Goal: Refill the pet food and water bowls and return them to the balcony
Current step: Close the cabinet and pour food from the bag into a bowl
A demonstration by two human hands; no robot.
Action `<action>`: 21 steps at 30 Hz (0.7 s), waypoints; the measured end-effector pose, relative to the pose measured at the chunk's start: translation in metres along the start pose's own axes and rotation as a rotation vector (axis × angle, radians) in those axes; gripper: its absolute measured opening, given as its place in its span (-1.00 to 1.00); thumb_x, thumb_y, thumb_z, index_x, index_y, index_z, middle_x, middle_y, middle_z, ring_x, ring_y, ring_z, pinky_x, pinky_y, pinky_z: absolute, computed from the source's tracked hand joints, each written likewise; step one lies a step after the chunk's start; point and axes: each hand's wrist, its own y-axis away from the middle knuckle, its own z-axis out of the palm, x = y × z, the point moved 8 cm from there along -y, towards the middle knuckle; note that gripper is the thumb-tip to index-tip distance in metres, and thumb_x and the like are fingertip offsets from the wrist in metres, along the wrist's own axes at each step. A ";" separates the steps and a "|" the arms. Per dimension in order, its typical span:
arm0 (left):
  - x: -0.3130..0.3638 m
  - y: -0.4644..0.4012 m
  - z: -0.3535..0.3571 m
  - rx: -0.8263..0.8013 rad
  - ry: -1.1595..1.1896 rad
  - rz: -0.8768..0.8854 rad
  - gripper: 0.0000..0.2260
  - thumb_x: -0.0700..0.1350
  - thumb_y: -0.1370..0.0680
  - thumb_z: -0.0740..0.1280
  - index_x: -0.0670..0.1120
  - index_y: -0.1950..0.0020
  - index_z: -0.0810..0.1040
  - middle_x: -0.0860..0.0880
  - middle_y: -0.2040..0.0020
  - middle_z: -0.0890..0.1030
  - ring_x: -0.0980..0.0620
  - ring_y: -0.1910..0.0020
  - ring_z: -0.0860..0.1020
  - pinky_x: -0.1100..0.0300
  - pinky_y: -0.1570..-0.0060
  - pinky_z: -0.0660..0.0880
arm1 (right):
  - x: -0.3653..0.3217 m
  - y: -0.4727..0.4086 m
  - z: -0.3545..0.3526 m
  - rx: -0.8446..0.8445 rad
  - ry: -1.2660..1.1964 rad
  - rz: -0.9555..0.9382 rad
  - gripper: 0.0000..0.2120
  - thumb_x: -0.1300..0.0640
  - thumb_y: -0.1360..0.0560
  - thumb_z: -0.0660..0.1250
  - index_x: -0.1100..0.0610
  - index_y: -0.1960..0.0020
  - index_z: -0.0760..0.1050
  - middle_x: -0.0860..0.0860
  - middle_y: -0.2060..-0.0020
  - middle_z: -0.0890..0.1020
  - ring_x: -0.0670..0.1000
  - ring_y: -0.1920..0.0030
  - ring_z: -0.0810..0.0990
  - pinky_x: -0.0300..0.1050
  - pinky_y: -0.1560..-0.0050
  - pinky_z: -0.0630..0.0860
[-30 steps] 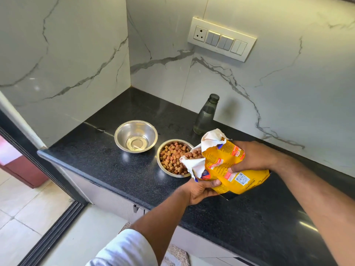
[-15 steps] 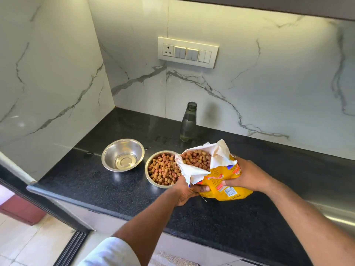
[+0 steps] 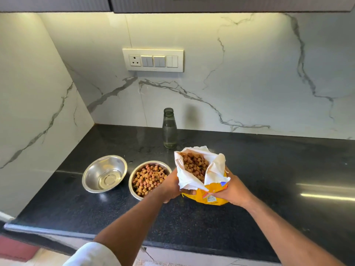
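Observation:
A yellow pet food bag with a torn white top stands upright and open, brown kibble showing inside. My left hand grips its left side and my right hand grips its right side. Just left of the bag sits a steel bowl filled with kibble; my left hand overlaps its right rim. Further left is a second steel bowl with a little water in its bottom. Both bowls rest on the black countertop.
A glass bottle without a cap, holding some water, stands behind the bowls near the marble back wall. A socket and switch panel is on that wall. A marble side wall closes the counter's left end. The counter's front edge runs below my forearms.
The bag has been tipped back from pouring over the food bowl to upright, its mouth now facing up. The camera has lifted toward the wall.

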 end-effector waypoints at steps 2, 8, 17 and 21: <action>0.005 -0.009 -0.001 0.002 -0.073 0.022 -0.26 -0.15 -0.41 0.60 -0.04 -0.51 0.35 0.13 -0.24 0.58 0.21 -0.20 0.57 0.45 -0.01 0.56 | 0.007 0.000 0.000 0.015 -0.067 0.007 -0.09 -0.13 -0.16 0.73 -0.31 -0.38 0.34 -0.37 -0.10 0.68 -0.27 -0.17 0.64 -0.13 -0.22 0.61; 0.007 -0.035 -0.005 -0.014 -0.188 0.030 -0.24 -0.13 -0.41 0.60 -0.04 -0.53 0.33 0.06 -0.30 0.58 0.02 -0.33 0.54 0.29 -0.14 0.59 | 0.023 -0.005 -0.004 0.085 -0.185 0.040 -0.10 -0.21 -0.10 0.71 -0.21 -0.36 0.41 -0.11 -0.20 0.69 -0.04 -0.26 0.65 0.04 -0.25 0.62; -0.001 -0.060 -0.010 -0.059 -0.251 -0.033 -0.37 -0.07 -0.46 0.56 0.14 -0.44 0.35 0.18 -0.23 0.54 0.17 -0.23 0.52 0.09 -0.33 0.48 | 0.055 -0.022 -0.007 0.142 -0.214 0.109 -0.23 0.06 -0.20 0.72 -0.22 -0.29 0.43 -0.13 -0.19 0.65 -0.12 -0.24 0.62 -0.06 -0.22 0.63; -0.002 -0.058 -0.010 -0.045 -0.239 -0.040 -0.24 -0.01 -0.42 0.58 0.05 -0.54 0.30 0.10 -0.31 0.54 0.03 -0.32 0.51 0.04 -0.34 0.49 | 0.065 -0.024 -0.005 0.142 -0.227 0.110 -0.21 0.17 -0.27 0.70 -0.14 -0.37 0.41 0.00 -0.27 0.63 0.02 -0.33 0.59 0.11 -0.28 0.61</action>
